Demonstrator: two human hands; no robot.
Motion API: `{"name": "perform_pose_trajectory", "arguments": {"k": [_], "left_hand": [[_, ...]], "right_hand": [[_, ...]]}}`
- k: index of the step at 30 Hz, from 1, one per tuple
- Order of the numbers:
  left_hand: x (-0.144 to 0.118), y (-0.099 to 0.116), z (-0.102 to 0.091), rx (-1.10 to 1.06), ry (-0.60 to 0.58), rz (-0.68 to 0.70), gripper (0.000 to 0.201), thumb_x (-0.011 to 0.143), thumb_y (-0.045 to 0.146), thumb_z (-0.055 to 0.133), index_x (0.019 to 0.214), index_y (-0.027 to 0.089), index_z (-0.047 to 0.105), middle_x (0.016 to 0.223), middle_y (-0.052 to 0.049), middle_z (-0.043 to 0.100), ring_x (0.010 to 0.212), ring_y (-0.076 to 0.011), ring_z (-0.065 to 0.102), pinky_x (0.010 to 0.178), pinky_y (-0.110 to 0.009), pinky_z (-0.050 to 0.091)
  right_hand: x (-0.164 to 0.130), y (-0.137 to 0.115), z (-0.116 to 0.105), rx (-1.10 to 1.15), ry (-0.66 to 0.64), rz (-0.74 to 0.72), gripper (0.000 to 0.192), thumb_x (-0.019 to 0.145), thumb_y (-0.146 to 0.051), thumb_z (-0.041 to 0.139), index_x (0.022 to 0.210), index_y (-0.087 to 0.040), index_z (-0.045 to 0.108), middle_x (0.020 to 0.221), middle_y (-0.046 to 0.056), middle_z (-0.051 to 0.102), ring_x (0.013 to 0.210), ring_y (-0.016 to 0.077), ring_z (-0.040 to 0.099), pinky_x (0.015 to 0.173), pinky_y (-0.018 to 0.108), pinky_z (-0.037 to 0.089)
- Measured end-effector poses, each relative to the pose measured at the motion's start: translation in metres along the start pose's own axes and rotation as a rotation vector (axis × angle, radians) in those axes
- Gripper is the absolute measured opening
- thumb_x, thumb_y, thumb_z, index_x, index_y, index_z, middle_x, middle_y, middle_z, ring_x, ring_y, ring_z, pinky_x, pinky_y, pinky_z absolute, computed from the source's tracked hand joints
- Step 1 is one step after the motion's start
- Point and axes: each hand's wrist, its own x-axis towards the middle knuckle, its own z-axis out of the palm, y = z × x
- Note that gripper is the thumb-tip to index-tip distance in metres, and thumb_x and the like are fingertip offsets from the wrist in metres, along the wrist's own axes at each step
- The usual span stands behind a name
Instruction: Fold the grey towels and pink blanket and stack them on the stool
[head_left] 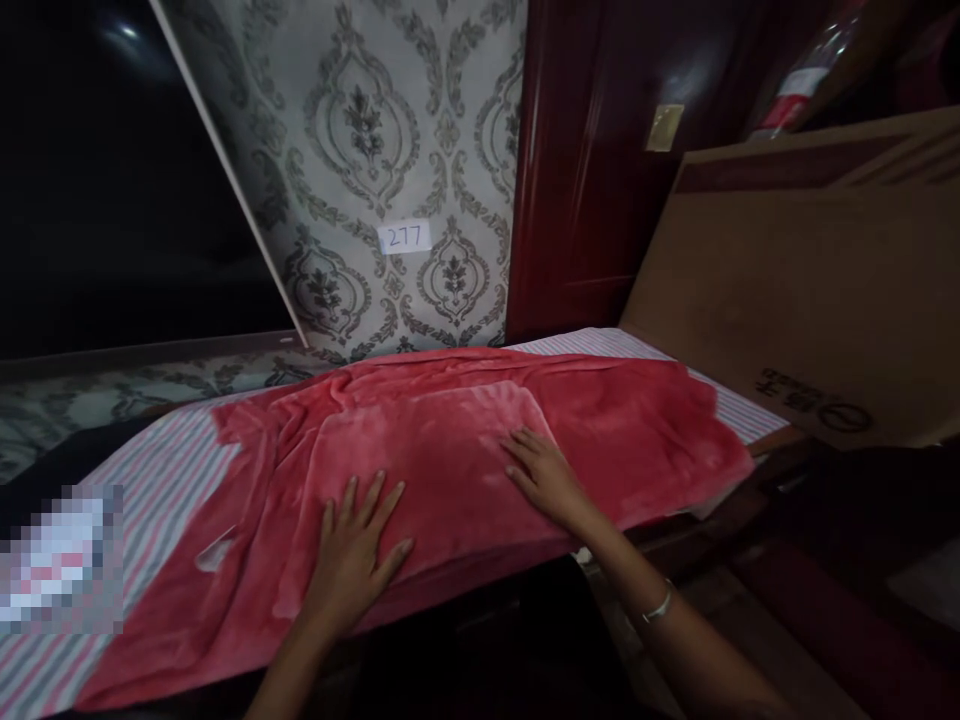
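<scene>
Two Hands Flat on Red Plush Cloth

A red plush cloth (465, 510) lies spread along the counter (780, 440), over a striped cloth (169, 480) that shows at the left end, along part of the back and at the right. A paler, roughly rectangular layer lies in the middle of the red fabric, while creases bunch up to its left. A small white tag (216, 553) rests on the left part.

The left hand (356, 550) presses palm down on the front left of this layer, its fingers spread apart and the thumb pointing out to the right. The right hand (546, 480) lies near the layer's right edge, its fingers extended and slightly apart, gripping nothing; a bracelet (657, 603) circles that wrist.

Behind, a paper label (404, 236) reading "277" is stuck to patterned wallpaper (367, 130). A dark screen (127, 190) stands at the left. At the right, a cardboard box (810, 290) leans at the counter's end, with a bottle (799, 90) above its top edge. A pixelated patch hides something at lower left.
</scene>
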Motion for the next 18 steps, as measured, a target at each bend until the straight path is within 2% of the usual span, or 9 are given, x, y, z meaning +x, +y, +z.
{"name": "perform_pose_trajectory", "arguments": {"k": [4, 8, 11, 13, 15, 18], "left_hand": [[0.001, 0.001, -0.001, 0.014, -0.029, -0.021, 0.062, 0.094, 0.048, 0.048, 0.153, 0.031, 0.044, 0.164, -0.006, 0.035, 0.153, -0.0394, 0.024, 0.118, -0.067, 0.024], [0.001, 0.0, -0.001, 0.011, -0.022, -0.015, 0.062, 0.093, 0.049, 0.049, 0.152, 0.032, 0.046, 0.164, -0.006, 0.036, 0.153, -0.0391, 0.025, 0.118, -0.068, 0.025], [0.001, -0.001, 0.001, 0.02, -0.023, -0.017, 0.061, 0.093, 0.048, 0.048, 0.152, 0.031, 0.046, 0.164, -0.006, 0.035, 0.153, -0.0389, 0.024, 0.118, -0.067, 0.024], [0.0, -0.002, 0.002, 0.031, -0.025, -0.02, 0.061, 0.093, 0.048, 0.047, 0.152, 0.031, 0.046, 0.164, -0.005, 0.035, 0.153, -0.0388, 0.024, 0.119, -0.067, 0.023], [0.0, -0.003, 0.003, 0.036, -0.026, -0.021, 0.062, 0.093, 0.048, 0.048, 0.152, 0.031, 0.046, 0.164, -0.005, 0.035, 0.153, -0.0386, 0.024, 0.119, -0.067, 0.023], [0.0, -0.004, 0.004, 0.032, -0.024, -0.016, 0.062, 0.093, 0.047, 0.048, 0.152, 0.031, 0.045, 0.164, -0.005, 0.034, 0.153, -0.0386, 0.024, 0.119, -0.068, 0.024]], "right_hand": [[0.019, 0.026, -0.017, 0.106, 0.017, 0.159, 0.047, 0.092, -0.019, 0.049, 0.137, -0.018, 0.064, 0.144, 0.012, 0.059, 0.135, 0.0261, 0.052, 0.116, 0.042, 0.037], [0.057, 0.045, -0.029, 0.345, -0.007, 0.377, 0.048, 0.084, -0.015, 0.057, 0.131, -0.018, 0.068, 0.133, 0.013, 0.067, 0.125, 0.0284, 0.06, 0.108, 0.037, 0.042], [0.09, 0.055, -0.029, 0.445, 0.003, 0.439, 0.042, 0.081, -0.015, 0.062, 0.121, -0.018, 0.073, 0.116, 0.011, 0.075, 0.112, 0.0274, 0.067, 0.097, 0.033, 0.049], [0.106, 0.061, -0.027, 0.521, 0.005, 0.478, 0.036, 0.08, -0.015, 0.063, 0.114, -0.017, 0.075, 0.097, 0.007, 0.077, 0.095, 0.0238, 0.071, 0.084, 0.03, 0.053], [0.115, 0.066, -0.024, 0.603, -0.013, 0.52, 0.028, 0.08, -0.018, 0.063, 0.105, -0.015, 0.075, 0.073, 0.003, 0.072, 0.07, 0.0186, 0.067, 0.067, 0.026, 0.053], [0.114, 0.074, -0.022, 0.712, -0.08, 0.566, 0.011, 0.078, -0.021, 0.066, 0.08, -0.013, 0.073, 0.049, -0.002, 0.056, 0.045, 0.0123, 0.05, 0.048, 0.022, 0.042]]}}
